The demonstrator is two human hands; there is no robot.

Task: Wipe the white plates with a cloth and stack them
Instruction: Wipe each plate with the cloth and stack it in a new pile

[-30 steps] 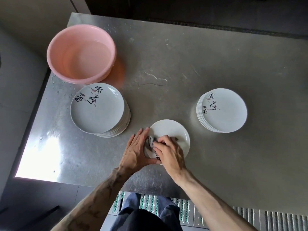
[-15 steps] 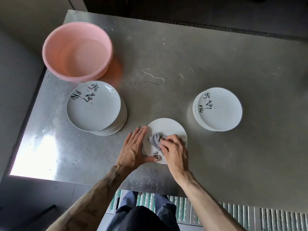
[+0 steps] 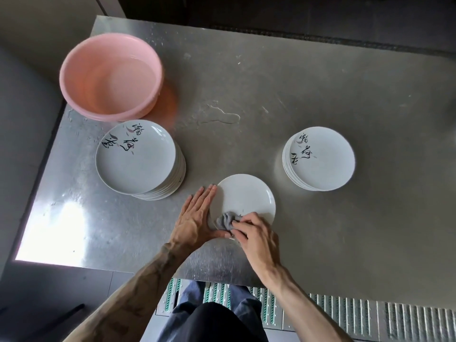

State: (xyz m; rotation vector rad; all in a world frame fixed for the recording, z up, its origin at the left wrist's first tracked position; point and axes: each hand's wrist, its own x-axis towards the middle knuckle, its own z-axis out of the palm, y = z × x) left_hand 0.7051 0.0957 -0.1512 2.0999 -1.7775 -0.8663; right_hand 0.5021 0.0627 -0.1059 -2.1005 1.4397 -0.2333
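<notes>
A single white plate (image 3: 246, 196) lies flat on the steel table near its front edge. My right hand (image 3: 256, 239) grips a small grey cloth (image 3: 225, 220) and presses it on the plate's near left part. My left hand (image 3: 197, 215) lies flat with straight fingers against the plate's left rim, its thumb under the near edge. To the left stands a tall stack of white plates (image 3: 138, 156) with black brush writing. A lower stack of the same plates (image 3: 320, 157) stands to the right.
A pink plastic basin (image 3: 111, 77) holding water sits at the back left, close behind the left stack. A small puddle (image 3: 219, 114) lies on the steel table (image 3: 320, 77) in the middle. The table's front edge runs just below my hands.
The cloth and my right hand have slid from the plate's middle toward its near left edge. My left hand has stayed against the rim.
</notes>
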